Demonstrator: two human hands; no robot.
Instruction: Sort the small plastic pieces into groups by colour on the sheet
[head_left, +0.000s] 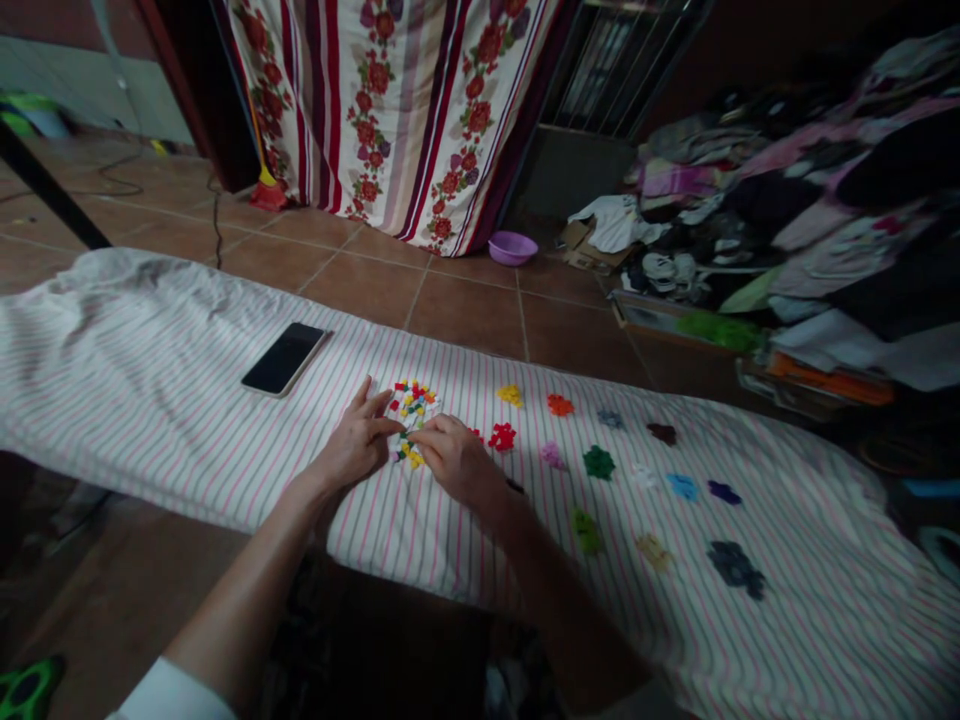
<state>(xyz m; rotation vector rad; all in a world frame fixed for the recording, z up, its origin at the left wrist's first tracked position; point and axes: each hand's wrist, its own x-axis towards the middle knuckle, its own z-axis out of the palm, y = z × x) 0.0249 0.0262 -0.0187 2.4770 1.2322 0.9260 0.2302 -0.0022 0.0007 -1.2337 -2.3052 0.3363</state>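
Observation:
A mixed pile of small coloured pieces [415,402] lies on the striped cloth between my hands, with red, yellow, white and green showing. My left hand [358,438] rests at its left edge, fingers spread and thumb stretched toward the pieces. From the right, my right hand [454,457] reaches over the pile's near part, its thumb and fingertips pinched together at the pieces. Whatever sits in that pinch is too small to make out. Just right of this hand is a heap of red pieces [502,436], and yellow pieces [510,395] lie farther back.
Separate colour heaps spread rightward, including orange [559,404], dark green [599,461], lime [586,531] and dark grey pieces [735,568]. A phone [285,359] lies left on the striped cloth [187,400]. Beyond are a purple basin [513,248], a floral curtain [420,110] and piled clothes [810,180].

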